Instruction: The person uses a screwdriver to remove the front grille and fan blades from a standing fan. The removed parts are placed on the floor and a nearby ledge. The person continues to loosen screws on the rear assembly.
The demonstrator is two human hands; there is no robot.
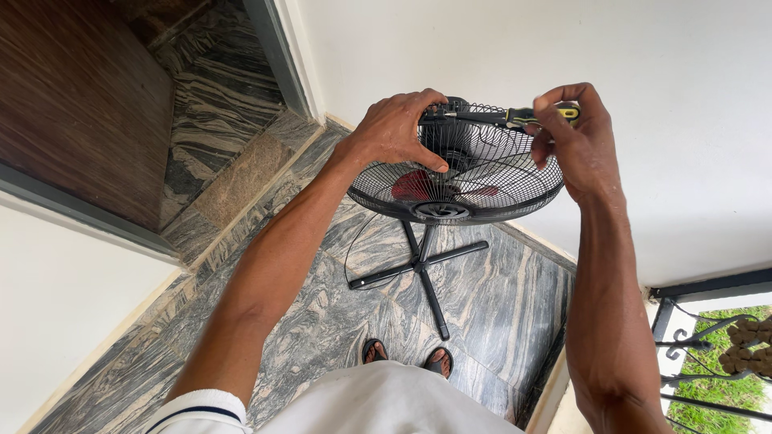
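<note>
While the left hand (396,128) grips its far rim, a black wire-grille pedestal fan (458,181) with red blades faces up; the right hand (581,137) pinches a yellow-and-black screwdriver (515,117).

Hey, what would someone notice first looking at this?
A black standing fan at centre, its wire cage tilted face-up with red blades inside. The left hand grips the cage's top edge, while the right hand holds a yellow-and-black screwdriver against it. Below lies its cross base on marbled floor.
</note>
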